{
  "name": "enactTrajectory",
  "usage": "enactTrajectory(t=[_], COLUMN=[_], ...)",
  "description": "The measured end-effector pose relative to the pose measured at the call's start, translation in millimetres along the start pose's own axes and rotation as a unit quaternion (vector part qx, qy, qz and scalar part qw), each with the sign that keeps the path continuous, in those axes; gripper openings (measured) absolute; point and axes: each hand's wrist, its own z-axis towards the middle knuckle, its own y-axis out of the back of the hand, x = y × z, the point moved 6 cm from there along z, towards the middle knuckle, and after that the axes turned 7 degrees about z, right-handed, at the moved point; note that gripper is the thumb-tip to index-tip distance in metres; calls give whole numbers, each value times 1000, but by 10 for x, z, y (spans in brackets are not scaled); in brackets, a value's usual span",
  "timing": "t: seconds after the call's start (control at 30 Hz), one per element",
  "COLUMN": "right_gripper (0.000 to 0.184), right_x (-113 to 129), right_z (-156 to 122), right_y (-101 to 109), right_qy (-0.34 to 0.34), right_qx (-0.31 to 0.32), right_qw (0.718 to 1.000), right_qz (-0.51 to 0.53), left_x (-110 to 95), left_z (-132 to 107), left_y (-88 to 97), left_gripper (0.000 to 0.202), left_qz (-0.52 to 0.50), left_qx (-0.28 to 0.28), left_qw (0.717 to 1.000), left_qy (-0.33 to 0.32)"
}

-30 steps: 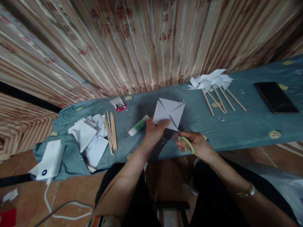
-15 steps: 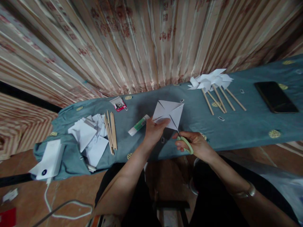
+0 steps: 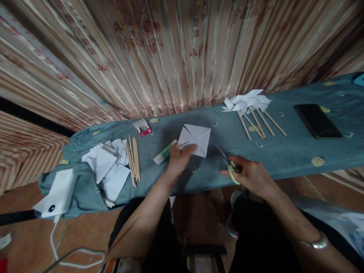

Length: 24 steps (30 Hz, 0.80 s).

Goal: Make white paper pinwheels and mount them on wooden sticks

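Between the thumb and fingers of my left hand [image 3: 179, 159] is a square of white paper [image 3: 195, 136], slit inward from its corners. My right hand [image 3: 248, 172] grips a pair of scissors [image 3: 231, 168] by the light green handles. The scissor blades point up and left, apart from the paper, to its right. A glue stick [image 3: 165, 152] with a green label lies just left of my left hand. Its upper end is close to my fingers.
White paper pinwheels [image 3: 248, 101] on wooden sticks lie at the back right, near a black phone [image 3: 317, 120]. On the left are loose wooden sticks [image 3: 133, 161], paper sheets [image 3: 106, 163], a small red-and-white box [image 3: 142, 127] and a white device [image 3: 61, 191] with a cable.
My right hand has drawn the scissors away from the paper, to the right. The paper in my left hand has turned a little and shifted left.
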Motion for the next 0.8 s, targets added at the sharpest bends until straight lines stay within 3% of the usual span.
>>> enactTrajectory(t=[0.1, 0.2, 0.4, 0.6, 0.8], right_gripper=[49, 49, 42, 42, 39], right_x=[-101, -146, -57, 32, 16], right_z=[24, 61, 150, 169, 173], right_y=[135, 206, 239, 195, 175], right_qy=[-14, -21, -2, 50, 60], right_qx=[-61, -83, -95, -109, -108], right_qw=[990, 975, 957, 948, 947], right_qz=[-130, -205, -275, -295, -297], left_x=[82, 171, 257, 274, 248], left_z=[-33, -88, -241, -310, -290], left_y=[-6, -32, -56, 26, 166], left_gripper=[13, 17, 15, 17, 64], left_qz=[24, 56, 107, 156, 238], left_qx=[11, 27, 81, 133, 139], left_qw=[1000, 997, 988, 977, 961], left_qy=[17, 37, 76, 52, -8])
